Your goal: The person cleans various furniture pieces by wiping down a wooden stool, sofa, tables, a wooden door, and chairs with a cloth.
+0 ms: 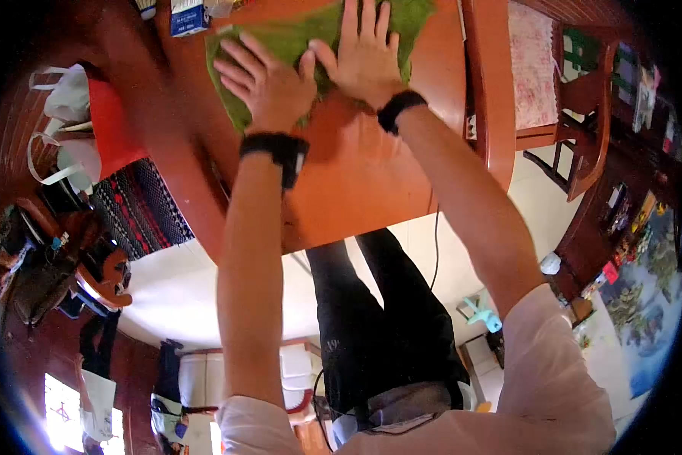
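A green cloth (295, 34) lies spread on the orange-brown table (364, 178), near the top of the view. My left hand (271, 89) rests on the cloth's left part, palm down with fingers spread. Close beside it, my right hand (367, 64) lies flat on the cloth further right, its fingers also apart. The two thumbs are near each other. Dark bands are around both wrists. Neither hand holds anything.
A blue and white box (189, 17) stands at the table's upper left. White bags (66, 95) and a red item (113, 125) are at the left. A wooden chair (591, 125) stands at the right. Two people (98, 402) (168, 409) appear at the lower left.
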`<act>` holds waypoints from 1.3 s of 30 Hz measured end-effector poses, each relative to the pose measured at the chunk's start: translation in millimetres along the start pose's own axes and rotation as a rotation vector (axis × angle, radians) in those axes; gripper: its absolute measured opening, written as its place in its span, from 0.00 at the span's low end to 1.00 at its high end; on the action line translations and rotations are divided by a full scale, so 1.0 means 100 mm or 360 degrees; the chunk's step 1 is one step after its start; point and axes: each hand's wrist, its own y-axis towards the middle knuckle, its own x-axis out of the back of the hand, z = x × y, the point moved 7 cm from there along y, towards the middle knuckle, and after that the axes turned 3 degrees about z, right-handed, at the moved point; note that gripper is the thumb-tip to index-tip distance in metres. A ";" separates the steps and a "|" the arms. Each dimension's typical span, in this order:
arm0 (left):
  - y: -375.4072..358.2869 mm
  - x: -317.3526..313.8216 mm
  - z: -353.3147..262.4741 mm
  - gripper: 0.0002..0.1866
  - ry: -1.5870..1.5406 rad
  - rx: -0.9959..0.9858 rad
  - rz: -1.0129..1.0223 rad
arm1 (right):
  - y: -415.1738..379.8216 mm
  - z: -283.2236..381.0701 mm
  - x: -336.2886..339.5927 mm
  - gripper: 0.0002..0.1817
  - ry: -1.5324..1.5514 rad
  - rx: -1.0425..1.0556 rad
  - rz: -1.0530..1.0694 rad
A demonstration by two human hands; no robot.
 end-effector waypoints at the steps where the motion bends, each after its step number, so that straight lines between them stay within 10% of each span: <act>1: 0.12 0.03 -0.04 0.53 0.0044 -0.0041 -0.0161 | 0.07 -0.03 0.06 0.46 0.0075 -0.0060 -0.0078; 5: 0.54 -0.02 0.04 0.61 0.0031 -0.0129 -0.0066 | 0.55 -0.08 0.12 0.52 0.0097 -0.0046 0.0640; 16: 0.50 0.09 -0.14 0.54 0.0115 -0.0274 -0.0540 | 0.72 -0.15 -0.10 0.52 -0.0010 -0.0047 0.0531; 20: 0.35 0.25 -0.28 0.34 -0.0272 -0.0353 -0.0849 | 0.70 -0.03 0.09 0.46 0.0077 -0.0092 0.0651; 22: 0.18 0.12 -0.42 0.31 0.0367 -0.0161 -0.0682 | 0.53 0.00 0.06 0.44 0.0087 0.0040 0.0585; 27: -0.57 -0.07 -0.43 0.32 0.0212 -0.0387 -0.0530 | -0.10 0.06 -0.04 0.39 -0.0184 0.0500 0.0660; 29: -0.94 -0.22 -0.36 0.33 0.0270 -0.0419 -0.0274 | -0.51 0.01 -0.11 0.39 -0.0127 0.0740 0.0123; 39: -3.24 -1.00 -0.17 0.35 0.0279 -0.0130 0.0727 | -2.76 -0.01 -0.10 0.39 -0.0036 0.0864 0.1012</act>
